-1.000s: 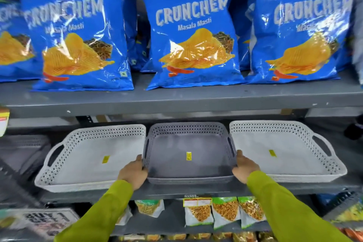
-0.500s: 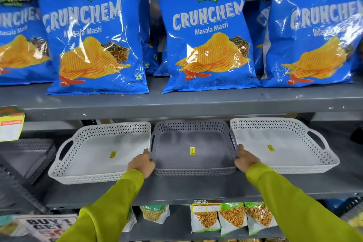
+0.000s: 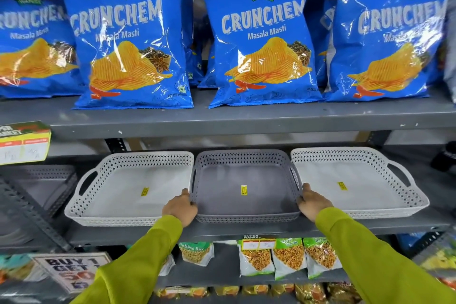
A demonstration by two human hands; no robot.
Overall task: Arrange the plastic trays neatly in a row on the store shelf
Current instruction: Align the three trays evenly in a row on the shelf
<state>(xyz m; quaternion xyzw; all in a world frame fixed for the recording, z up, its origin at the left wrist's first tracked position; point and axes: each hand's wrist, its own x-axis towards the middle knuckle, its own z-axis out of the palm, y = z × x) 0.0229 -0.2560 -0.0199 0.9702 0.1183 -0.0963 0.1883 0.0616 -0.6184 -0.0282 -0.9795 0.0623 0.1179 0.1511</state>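
Evidently the step in hand is squaring up the middle tray – three trays lie side by side on the grey shelf [image 3: 246, 232] beneath the blue Crunchem crisp bags [image 3: 130, 39]. Leftmost, the white tray [image 3: 118, 215] holds nothing but a small yellow sticker [image 3: 144, 191]. Next, the left hand [image 3: 180, 207] is curled round the front left corner of the grey tray [image 3: 246, 217], fingers pressed together on the rim. That tray also carries only a yellow sticker [image 3: 243, 190], and its sides appear to touch both neighbours. The right hand [image 3: 312, 201] clasps its front right corner the same way. Rightmost, the second white tray [image 3: 394, 212] sits slightly skewed, sticker [image 3: 342, 185] inside. Judging by the front edges, the next move calls for a small even nudge of the grey tray – then straightening the right one.
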